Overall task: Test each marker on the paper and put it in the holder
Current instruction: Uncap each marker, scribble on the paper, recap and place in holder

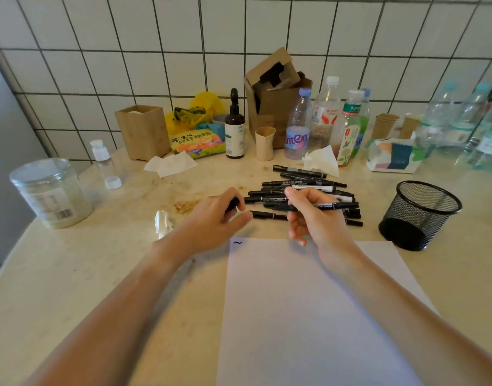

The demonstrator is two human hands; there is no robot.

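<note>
White paper [309,316] lies nearest on the beige table [72,316], its long axis running away from the person and its far edge just short of the hands. A small dark squiggle [237,242] sits at its far left corner; the rest of the sheet shows bare. Both forearms reach forward over the table, the right one crossing the sheet's right side.

Past the far edge, the right hand [314,215] pinches a black marker [322,206] between thumb and fingers; the marker lies roughly level, its long axis left to right, the long part sticking out to the right over the pile. The left hand [219,218] curls its fingers round a small black piece [233,203], likely a cap, just left of the marker's near end; the two are apart by a small gap.

Beyond the hands, the pile of black markers [309,188] lies flat, most with long axes left to right. To the right, well apart from the pile, stands the black mesh holder [420,215], upright, mouth open, with bare tabletop between it and the paper's right edge.

Farther back, bottles [297,126], a cardboard box [272,101] and a wooden box [143,129] line the tiled wall [128,37]; a clear jar [51,190] stands at left.
</note>
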